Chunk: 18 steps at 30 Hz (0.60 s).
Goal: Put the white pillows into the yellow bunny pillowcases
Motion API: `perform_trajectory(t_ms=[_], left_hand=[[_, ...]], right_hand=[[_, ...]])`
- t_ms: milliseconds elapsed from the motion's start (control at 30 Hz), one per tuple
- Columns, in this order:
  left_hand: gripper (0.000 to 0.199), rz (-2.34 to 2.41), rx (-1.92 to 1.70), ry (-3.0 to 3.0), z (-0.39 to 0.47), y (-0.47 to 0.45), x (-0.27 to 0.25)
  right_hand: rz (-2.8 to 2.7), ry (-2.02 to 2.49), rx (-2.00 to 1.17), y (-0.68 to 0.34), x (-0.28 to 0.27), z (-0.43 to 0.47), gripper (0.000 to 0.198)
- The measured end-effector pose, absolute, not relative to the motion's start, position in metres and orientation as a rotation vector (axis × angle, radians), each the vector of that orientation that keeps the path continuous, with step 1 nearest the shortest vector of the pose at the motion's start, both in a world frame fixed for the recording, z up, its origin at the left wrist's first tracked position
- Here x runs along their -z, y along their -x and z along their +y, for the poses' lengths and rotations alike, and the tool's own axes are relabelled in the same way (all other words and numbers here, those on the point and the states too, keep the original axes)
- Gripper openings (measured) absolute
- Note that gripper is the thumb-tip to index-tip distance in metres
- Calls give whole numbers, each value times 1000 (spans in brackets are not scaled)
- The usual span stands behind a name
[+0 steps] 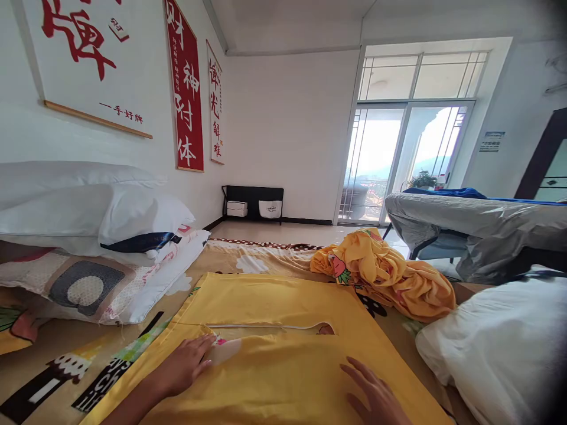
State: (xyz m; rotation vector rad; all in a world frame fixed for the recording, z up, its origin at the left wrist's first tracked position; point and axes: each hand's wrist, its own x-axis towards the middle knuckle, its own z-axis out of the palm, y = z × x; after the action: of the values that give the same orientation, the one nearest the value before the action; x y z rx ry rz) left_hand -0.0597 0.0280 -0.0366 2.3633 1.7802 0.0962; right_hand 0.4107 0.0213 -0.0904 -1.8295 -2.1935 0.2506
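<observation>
A yellow fabric cover [266,378] lies spread flat on the bed. Across its middle runs a long slit with a whitish zip edge [266,326], and patterned cloth shows through the gap. My left hand [188,361] rests on the cover at the slit's left end, fingers stretched out, with a small white and pink patch by the fingertips. On the right, my right hand [374,392] is over the lower part of the cover, fingers spread and nothing in them. Whether its palm touches the fabric I cannot tell.
White pillows [88,206] are stacked on a patterned cushion [88,289] at left. A crumpled orange cloth [376,265] lies beyond the cover. White bedding [496,342] bulges at right, before a plastic-covered table [443,218]. The patterned bed sheet [248,257] lies underneath.
</observation>
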Motion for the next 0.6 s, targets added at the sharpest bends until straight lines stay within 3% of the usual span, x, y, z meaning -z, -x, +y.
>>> perform_trajectory(t_ms=[133, 233, 400, 600], left_hand=[[55, 1682, 119, -2415, 62, 23, 29], [58, 1669, 52, -2361, 74, 24, 47], [66, 1650, -95, -2333, 79, 52, 92], [53, 1657, -334, -2285, 99, 80, 128]], right_hand=[[-2462, 1462, -601, -299, 46, 38, 61], [-2530, 1266, -616, -255, 45, 64, 54], [-2370, 1262, -521, -239, 78, 100, 42], [-2347, 1304, -894, -265, 79, 89, 32]])
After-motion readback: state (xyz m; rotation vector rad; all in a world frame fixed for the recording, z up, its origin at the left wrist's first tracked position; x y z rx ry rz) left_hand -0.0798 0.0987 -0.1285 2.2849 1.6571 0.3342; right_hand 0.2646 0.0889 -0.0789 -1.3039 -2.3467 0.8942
